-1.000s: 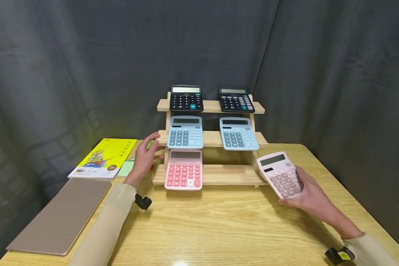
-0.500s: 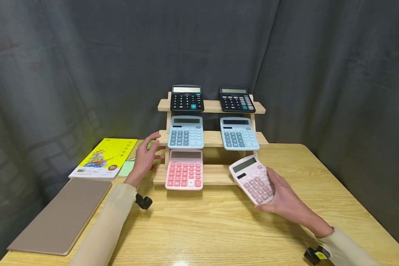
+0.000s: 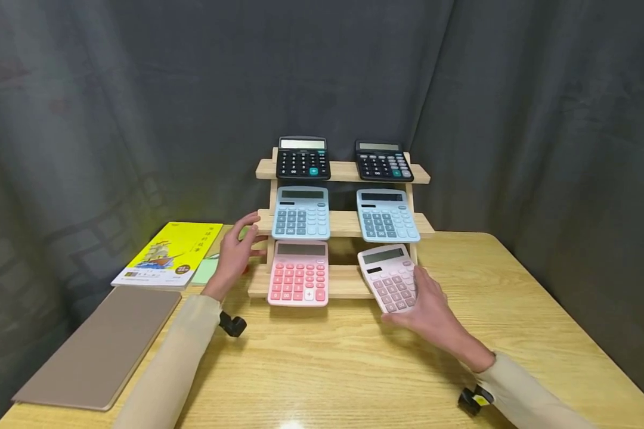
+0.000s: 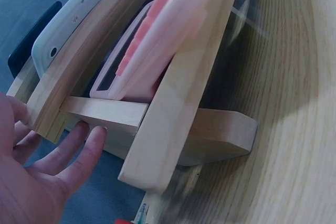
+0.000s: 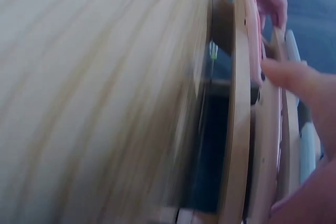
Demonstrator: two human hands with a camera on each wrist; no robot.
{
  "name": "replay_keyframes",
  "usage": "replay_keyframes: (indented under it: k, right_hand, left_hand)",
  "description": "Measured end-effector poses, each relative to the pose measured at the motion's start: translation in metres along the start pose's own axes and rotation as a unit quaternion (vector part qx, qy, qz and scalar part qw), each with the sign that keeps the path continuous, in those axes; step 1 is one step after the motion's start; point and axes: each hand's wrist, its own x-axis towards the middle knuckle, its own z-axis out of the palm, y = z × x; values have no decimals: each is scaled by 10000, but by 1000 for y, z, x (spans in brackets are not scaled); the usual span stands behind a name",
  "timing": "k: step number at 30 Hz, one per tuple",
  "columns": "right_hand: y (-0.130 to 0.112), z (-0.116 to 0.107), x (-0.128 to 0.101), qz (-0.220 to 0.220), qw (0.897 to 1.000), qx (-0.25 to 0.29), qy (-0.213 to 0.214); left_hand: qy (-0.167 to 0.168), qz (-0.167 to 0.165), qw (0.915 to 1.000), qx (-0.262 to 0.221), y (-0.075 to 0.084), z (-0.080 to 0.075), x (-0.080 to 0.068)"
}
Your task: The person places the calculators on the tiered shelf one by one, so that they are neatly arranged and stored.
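A light wooden three-tier rack stands on the table. My left hand holds the left end of its middle shelf; in the left wrist view some fingers stretch toward the side support. My right hand grips a pale pink calculator by its right and lower edges. That calculator is tilted, its top leaning left, at the right of the bottom shelf. In the right wrist view its side shows close to the shelf edge; contact cannot be told. A brighter pink calculator rests at the bottom left.
Two light blue calculators sit on the middle shelf and two black calculators on the top one. At left lie a yellow book, a green pad and a brown notebook. A dark curtain hangs behind.
My right hand has carried the pale pink calculator leftward from beside the rack to the right of the bottom shelf and turned it more upright. My left hand has stayed in place.
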Motion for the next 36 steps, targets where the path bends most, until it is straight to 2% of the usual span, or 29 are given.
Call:
replay_keyframes:
  k: [6,15,22,25,31,34,36]
  right_hand:
    - [-10,13,6,254,9988,-317,279]
    - [-25,23,9,348,9909,-1278,238]
    - [-29,26,12,419,9844,-1696,200]
    - [-29,28,14,368,9825,-1814,208]
    - [-30,24,11,255,9821,-1863,81]
    - [-30,16,7,262,9859,-1650,56]
    - [-25,9,5,234,9878,-1533,140]
  left_hand:
    - [-10,5,10000,-29,3,1,-2]
    - [11,-75,10000,44,4,-1,-2]
    - [0,-180,9998,118,5,-1,-3]
    - [0,-157,9999,72,-1,-2,1]
    - [16,-45,10000,-15,-29,-5,13]
    - [28,24,9997,262,-34,-6,13]
    - [60,118,9978,651,-33,-6,13]
